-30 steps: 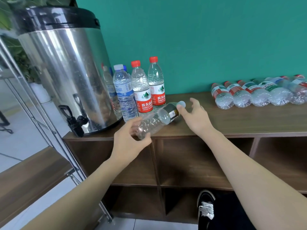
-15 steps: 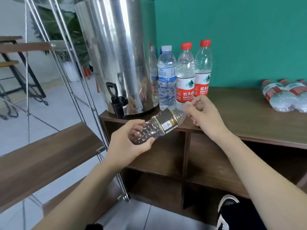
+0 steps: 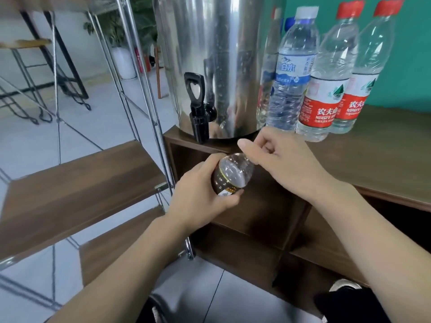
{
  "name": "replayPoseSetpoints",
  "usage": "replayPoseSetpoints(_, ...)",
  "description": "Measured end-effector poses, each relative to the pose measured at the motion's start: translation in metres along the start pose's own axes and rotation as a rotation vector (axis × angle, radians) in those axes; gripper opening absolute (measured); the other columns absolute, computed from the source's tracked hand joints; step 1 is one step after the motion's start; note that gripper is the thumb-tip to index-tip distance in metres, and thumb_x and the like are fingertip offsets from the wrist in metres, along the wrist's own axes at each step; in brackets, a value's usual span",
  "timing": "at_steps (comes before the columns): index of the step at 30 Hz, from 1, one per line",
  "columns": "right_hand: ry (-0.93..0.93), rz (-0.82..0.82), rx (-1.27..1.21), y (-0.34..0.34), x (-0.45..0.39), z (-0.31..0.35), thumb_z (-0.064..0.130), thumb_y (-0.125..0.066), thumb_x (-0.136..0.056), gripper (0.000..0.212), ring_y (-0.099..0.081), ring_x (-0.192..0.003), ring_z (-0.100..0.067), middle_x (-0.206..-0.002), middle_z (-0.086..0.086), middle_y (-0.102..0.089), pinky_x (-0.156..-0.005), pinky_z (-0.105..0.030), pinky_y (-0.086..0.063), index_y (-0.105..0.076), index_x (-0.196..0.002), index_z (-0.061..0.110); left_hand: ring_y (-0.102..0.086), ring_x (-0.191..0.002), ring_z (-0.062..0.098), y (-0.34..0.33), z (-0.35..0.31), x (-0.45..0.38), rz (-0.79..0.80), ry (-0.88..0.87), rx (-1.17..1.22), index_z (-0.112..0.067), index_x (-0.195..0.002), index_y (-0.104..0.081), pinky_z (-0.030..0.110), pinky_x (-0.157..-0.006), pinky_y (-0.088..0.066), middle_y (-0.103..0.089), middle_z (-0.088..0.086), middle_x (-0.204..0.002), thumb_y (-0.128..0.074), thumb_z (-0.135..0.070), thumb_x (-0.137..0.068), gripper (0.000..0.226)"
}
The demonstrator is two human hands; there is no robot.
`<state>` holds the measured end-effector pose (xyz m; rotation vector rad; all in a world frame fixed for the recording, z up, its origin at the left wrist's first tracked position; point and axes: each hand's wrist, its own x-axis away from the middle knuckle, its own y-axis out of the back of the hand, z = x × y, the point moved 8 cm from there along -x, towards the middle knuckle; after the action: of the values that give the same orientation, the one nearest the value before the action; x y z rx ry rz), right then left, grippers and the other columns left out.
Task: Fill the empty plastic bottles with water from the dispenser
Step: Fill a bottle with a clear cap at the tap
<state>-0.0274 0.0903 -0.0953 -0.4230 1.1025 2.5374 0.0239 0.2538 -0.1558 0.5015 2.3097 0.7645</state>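
— Gripping the empty bottle round its dark label with the left hand, fingers and thumb curled about the body, mouth end tilted up toward the right.

— And the right hand?

— Pinching at the neck of that same bottle, thumb stretched out on top, other fingers curled in. Can't tell whether a cap sits under them; hidden by the fingers.

— Where, relative to the dispenser?

— Held in the air in front of the wooden cabinet, below and a little right of the black tap. Not under the spout, not touching it.

— Standing beside the steel drum?

— Upright on the cabinet top, just right of the drum: a white-capped bottle with a blue label, then two red-capped bottles with red labels, close together. Another clear bottle partly hidden behind, against the drum.

— To the left?

— Wooden shelves on a chrome frame, tiled floor beyond. A shoe low at the right.
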Motion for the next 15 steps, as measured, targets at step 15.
replayPoseSetpoints(15, 0.222, 0.142, 0.034, -0.026, 0.015, 0.037, 0.044, -0.039, -0.104, 0.026, -0.049, -0.058, -0.012, -0.061, 0.011, -0.052, -0.057, -0.025, -0.037, -0.046, -0.087, 0.027, -0.07, -0.07, 0.025, -0.018, 0.02, 0.019, 0.961, 0.329, 0.792, 0.003, -0.12, -0.064, 0.035, -0.072, -0.06, -0.071, 0.018, -0.091, -0.082, -0.023, -0.072, 0.058)
